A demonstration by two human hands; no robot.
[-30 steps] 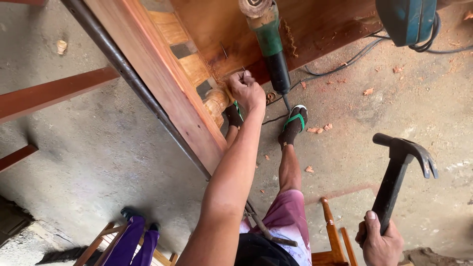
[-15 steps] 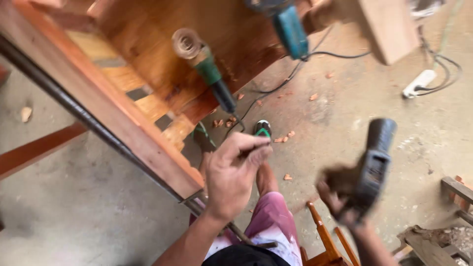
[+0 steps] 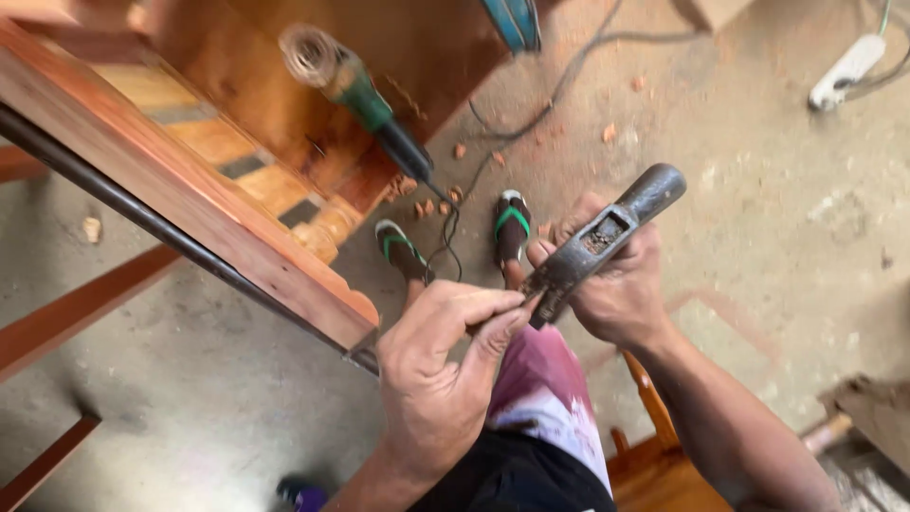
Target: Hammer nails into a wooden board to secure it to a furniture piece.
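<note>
At the centre of the frame, the right hand (image 3: 621,284) is gripping the hammer (image 3: 607,237) by its head, claw turned toward the left hand (image 3: 441,370), whose fingertips (image 3: 512,308) are pinching together at the claw, seemingly working something tiny there

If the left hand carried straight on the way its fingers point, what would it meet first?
Probably the claw end of the hammer head held in the right hand: the left hand fingertips already sit at it, though depth is unclear.

A dusty concrete floor (image 3: 758,284) strewn with wood chips (image 3: 609,133) lies beneath a reddish wooden furniture frame (image 3: 190,209).
</note>
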